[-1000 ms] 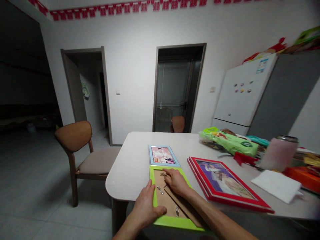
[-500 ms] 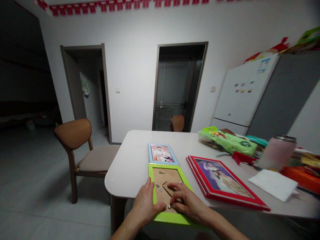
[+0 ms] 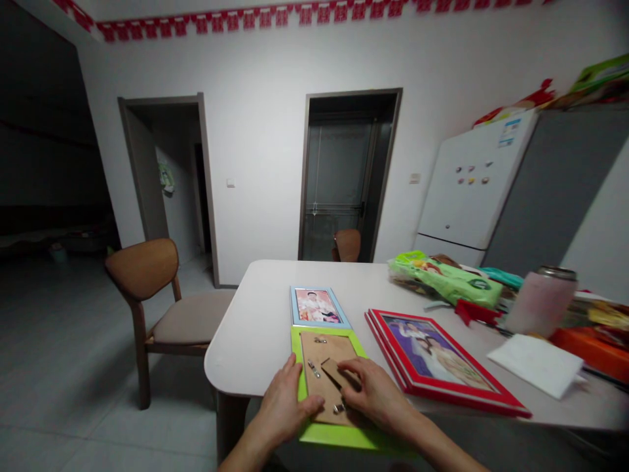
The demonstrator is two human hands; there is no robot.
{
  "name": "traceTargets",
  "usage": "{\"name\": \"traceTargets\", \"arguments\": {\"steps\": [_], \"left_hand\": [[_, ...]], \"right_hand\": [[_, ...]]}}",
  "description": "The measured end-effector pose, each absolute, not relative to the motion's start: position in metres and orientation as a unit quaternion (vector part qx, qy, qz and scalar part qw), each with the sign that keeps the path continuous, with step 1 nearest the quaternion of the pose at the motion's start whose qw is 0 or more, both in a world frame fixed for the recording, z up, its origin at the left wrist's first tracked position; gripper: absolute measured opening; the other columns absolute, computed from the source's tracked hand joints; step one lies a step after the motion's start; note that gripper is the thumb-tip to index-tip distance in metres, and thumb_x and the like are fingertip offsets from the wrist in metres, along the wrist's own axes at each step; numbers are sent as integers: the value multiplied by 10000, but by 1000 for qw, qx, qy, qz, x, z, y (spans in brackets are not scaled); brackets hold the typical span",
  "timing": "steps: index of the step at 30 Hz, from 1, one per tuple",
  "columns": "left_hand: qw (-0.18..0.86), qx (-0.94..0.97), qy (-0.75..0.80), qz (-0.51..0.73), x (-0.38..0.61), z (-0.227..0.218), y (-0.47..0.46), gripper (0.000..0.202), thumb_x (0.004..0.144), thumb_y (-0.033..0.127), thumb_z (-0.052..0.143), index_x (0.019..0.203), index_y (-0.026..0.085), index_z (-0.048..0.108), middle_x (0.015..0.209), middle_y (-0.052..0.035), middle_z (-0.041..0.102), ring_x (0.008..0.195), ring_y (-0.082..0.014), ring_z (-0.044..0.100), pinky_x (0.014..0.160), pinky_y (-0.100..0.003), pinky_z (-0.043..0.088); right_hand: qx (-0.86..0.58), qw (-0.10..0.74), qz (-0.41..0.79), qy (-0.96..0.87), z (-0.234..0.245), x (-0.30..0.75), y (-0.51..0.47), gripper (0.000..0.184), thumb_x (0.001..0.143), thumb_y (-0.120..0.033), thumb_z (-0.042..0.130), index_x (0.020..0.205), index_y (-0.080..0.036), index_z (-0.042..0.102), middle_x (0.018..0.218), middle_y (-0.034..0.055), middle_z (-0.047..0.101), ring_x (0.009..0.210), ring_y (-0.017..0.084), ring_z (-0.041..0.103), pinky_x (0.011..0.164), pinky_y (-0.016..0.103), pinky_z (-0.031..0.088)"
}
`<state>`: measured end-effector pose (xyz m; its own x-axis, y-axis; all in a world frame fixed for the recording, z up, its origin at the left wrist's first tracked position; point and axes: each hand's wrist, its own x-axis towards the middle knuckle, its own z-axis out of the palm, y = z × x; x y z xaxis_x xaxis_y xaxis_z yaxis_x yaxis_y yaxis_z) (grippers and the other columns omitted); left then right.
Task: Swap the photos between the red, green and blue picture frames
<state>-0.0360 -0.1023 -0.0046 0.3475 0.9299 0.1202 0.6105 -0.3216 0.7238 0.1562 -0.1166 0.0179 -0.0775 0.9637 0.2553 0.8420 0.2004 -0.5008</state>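
A lime-green picture frame lies face down at the table's near edge, its brown backing board showing. Small metal clips sit on the board. My left hand grips the frame's left side, thumb resting over the board and fingers along the rim. Between the thumb and fingers of my right hand is the brown stand flap of the backing, raised at an angle. Just beyond, touching or nearly touching, a light-blue picture frame lies photo side up.
Right of the green frame, red picture frames are stacked. Farther right are a white paper, a pink cup and a green packet. A wooden chair stands left of the white table.
The stand flap has tilted up from the board with my right fingers, which have shifted slightly up and right. My left hand stays on the frame. The view has tipped slightly upward.
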Motion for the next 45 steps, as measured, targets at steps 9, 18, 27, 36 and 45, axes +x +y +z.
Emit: {"name": "traceTargets", "arguments": {"steps": [9,18,27,36,45], "left_hand": [[477,595,459,457,-48,8,-78,315,707,412,422,861,149,499,785,-38,638,752,-189,588,635,-272,457],[441,576,544,421,-130,-3,-59,326,624,446,472,734,143,513,652,-18,615,612,-175,585,523,-244,427],[230,640,661,317,-130,1,-63,512,617,218,518,1109,125,412,942,-83,590,909,-219,531,751,-270,365],[171,737,571,320,-66,20,-95,452,686,225,461,1128,143,417,1170,-63,457,1114,-178,364,948,-251,247],[226,844,371,315,30,41,-144,648,673,376,561,1216,102,335,1310,-116,296,1189,-254,245,1008,-367,204]], "right_hand": [[-576,313,104,-748,58,110,-117,282,652,-282,503,898,-190,606,906,65,604,868,188,521,773,274,384],[-685,213,50,-695,21,173,-107,390,713,-305,441,1037,-115,544,1004,138,581,938,222,519,820,301,363],[-726,161,25,-669,-1,189,-103,392,689,-224,430,1054,-98,499,967,171,595,879,242,552,722,304,380],[-698,361,318,-531,17,191,-101,593,651,-195,363,1228,-97,271,761,81,638,605,175,599,537,263,428],[-538,497,490,-474,54,176,-122,734,664,-249,428,1308,-164,88,805,53,647,595,157,607,576,280,468]]}}
